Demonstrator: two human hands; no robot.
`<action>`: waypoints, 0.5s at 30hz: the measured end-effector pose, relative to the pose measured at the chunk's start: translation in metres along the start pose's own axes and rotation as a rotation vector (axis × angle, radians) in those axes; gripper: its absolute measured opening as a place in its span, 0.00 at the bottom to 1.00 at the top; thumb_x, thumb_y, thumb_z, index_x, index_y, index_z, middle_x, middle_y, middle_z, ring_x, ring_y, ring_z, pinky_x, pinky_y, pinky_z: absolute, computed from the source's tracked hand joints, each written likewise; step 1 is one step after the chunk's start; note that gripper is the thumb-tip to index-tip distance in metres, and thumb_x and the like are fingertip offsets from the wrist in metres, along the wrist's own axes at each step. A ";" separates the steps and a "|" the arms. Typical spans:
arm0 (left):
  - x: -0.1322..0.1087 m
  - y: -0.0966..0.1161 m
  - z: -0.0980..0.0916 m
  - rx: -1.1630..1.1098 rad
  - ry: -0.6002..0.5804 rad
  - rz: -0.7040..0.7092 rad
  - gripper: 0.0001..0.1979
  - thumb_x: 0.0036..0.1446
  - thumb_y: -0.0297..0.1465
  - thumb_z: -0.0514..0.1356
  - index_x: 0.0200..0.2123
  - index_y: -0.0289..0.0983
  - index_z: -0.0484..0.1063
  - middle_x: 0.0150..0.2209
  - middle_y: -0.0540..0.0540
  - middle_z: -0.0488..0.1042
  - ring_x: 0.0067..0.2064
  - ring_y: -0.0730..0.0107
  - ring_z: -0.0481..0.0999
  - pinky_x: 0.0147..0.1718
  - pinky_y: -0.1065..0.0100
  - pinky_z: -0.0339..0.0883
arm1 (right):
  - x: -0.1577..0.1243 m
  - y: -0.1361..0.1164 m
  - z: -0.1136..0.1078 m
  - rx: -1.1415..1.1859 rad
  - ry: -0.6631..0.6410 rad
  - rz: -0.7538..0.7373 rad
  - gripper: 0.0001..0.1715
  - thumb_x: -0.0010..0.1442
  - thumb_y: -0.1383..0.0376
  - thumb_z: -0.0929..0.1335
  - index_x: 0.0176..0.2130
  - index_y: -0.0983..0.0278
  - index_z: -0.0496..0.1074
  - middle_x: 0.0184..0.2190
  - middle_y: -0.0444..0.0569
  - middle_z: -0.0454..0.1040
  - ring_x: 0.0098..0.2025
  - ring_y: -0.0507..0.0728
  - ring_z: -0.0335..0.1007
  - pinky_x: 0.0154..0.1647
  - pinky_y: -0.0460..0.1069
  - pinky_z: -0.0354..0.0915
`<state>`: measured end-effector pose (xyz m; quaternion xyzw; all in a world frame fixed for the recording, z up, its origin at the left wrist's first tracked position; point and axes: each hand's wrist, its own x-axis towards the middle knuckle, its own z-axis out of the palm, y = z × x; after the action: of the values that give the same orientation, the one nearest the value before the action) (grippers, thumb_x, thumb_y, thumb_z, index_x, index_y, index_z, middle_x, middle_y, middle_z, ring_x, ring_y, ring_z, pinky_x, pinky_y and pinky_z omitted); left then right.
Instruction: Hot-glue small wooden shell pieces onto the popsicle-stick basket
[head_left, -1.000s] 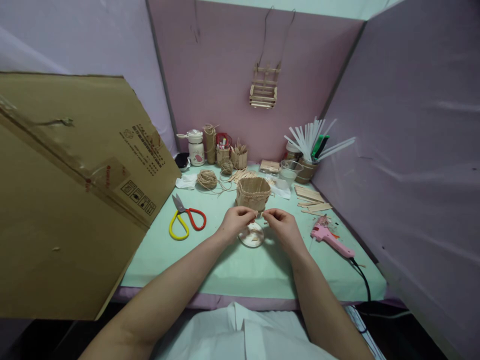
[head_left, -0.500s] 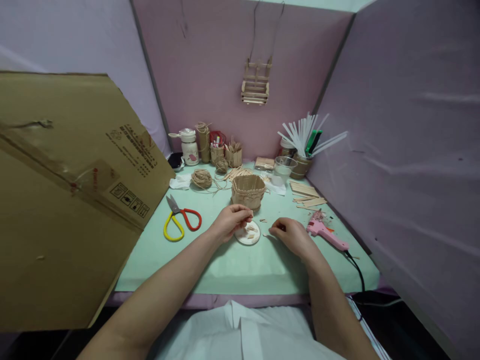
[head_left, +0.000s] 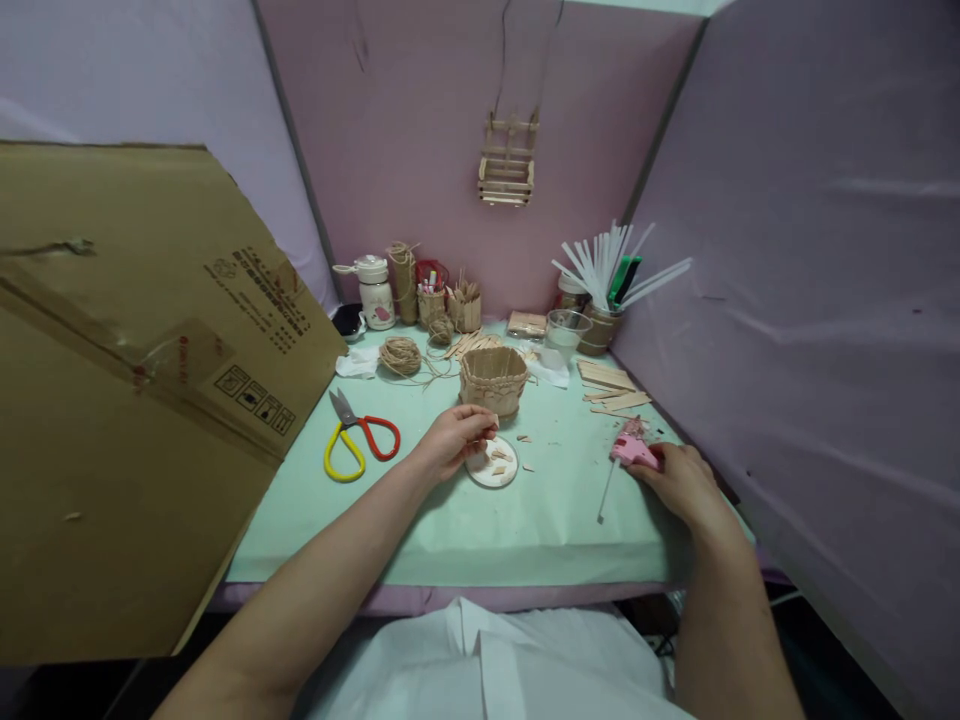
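My left hand (head_left: 466,435) pinches a small flat piece of wood (head_left: 493,421) above a round white dish (head_left: 493,480). Several small wood pieces lie in that dish. Just behind the left fingers stands a basket (head_left: 493,378) made of wooden sticks with a braided rim. Over at the right, my right hand (head_left: 682,485) is closed around the handle of a pink glue gun (head_left: 634,450), hiding most of the grip. A thin grey rod (head_left: 607,490) slants down from beside the gun toward the front. Small wood bits (head_left: 528,468) lie on the table right of the dish.
Scissors (head_left: 360,440) with yellow and red handles lie left. A large cardboard sheet (head_left: 150,400) leans over the left side. Twine (head_left: 400,356), a white bottle (head_left: 376,292), wooden sticks (head_left: 611,385), a clear cup (head_left: 568,332) and a pot of white glue sticks (head_left: 600,325) line the back.
My right hand has moved right, from beside the dish to the glue gun, and closed on its handle. The grey rod now shows beside the gun. My left hand keeps its pinch over the dish.
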<state>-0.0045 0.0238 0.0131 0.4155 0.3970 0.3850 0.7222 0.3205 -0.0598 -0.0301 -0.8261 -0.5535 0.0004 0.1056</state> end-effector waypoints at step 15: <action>-0.001 0.001 -0.003 -0.072 -0.084 -0.010 0.11 0.41 0.30 0.69 0.28 0.32 0.73 0.27 0.46 0.72 0.28 0.79 0.70 0.26 0.77 0.62 | -0.051 -0.083 -0.035 1.156 -0.057 -0.113 0.30 0.56 0.43 0.63 0.39 0.64 0.75 0.37 0.54 0.76 0.33 0.56 0.69 0.27 0.47 0.63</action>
<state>-0.0076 0.0244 0.0129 0.4029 0.3542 0.3777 0.7547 0.2288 -0.0825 0.0130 -0.6030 -0.5094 0.3192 0.5244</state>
